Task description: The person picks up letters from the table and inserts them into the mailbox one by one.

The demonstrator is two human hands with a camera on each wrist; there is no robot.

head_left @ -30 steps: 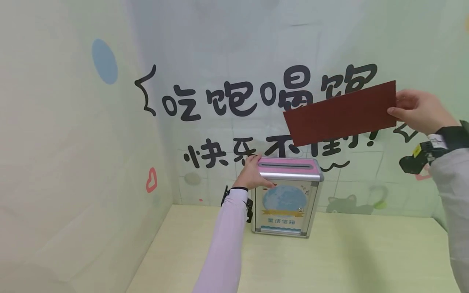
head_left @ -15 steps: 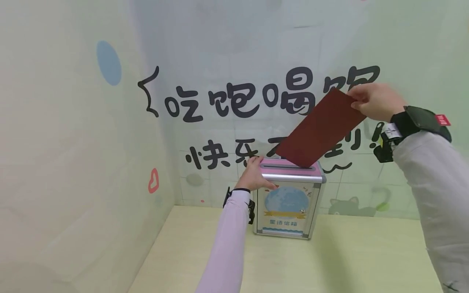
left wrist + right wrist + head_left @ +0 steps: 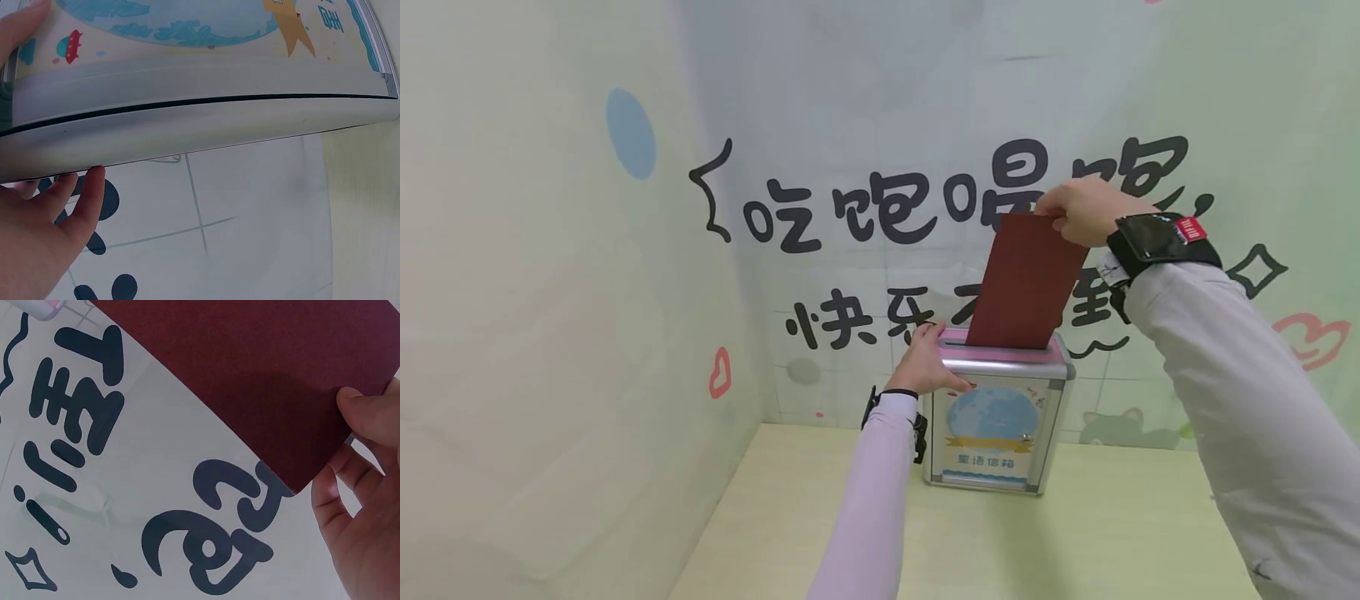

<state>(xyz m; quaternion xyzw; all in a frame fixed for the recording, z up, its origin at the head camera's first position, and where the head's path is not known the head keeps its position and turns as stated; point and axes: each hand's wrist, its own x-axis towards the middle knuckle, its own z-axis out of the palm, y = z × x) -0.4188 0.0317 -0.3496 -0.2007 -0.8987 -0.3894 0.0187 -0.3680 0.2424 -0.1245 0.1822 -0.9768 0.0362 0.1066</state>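
A silver-framed letter box point(image 3: 1048, 450) with a pink top stands on the table, a blue globe picture on its front. My left hand point(image 3: 921, 364) grips its upper left end, thumb on the front and fingertips at the back edge of the side. My right hand point(image 3: 1090, 210) pinches the upper edge of a dark red envelope point(image 3: 1028, 283), with the thumb point(image 3: 369, 415) on its face. The envelope stands nearly upright, slightly tilted, its lower edge at the slot point(image 3: 955, 342) in the pink top. Most of the slot is hidden behind it.
Behind the box rises a pale wall point(image 3: 820, 83) with large black lettering, and another wall point(image 3: 550, 333) closes the left side. The light wooden table point(image 3: 820, 500) reaches in front of the box. Each wrist wears a strapped device.
My right hand has moved left, turning the envelope from nearly level to nearly upright and lowering its edge to the slot. My left hand keeps its grip on the box.
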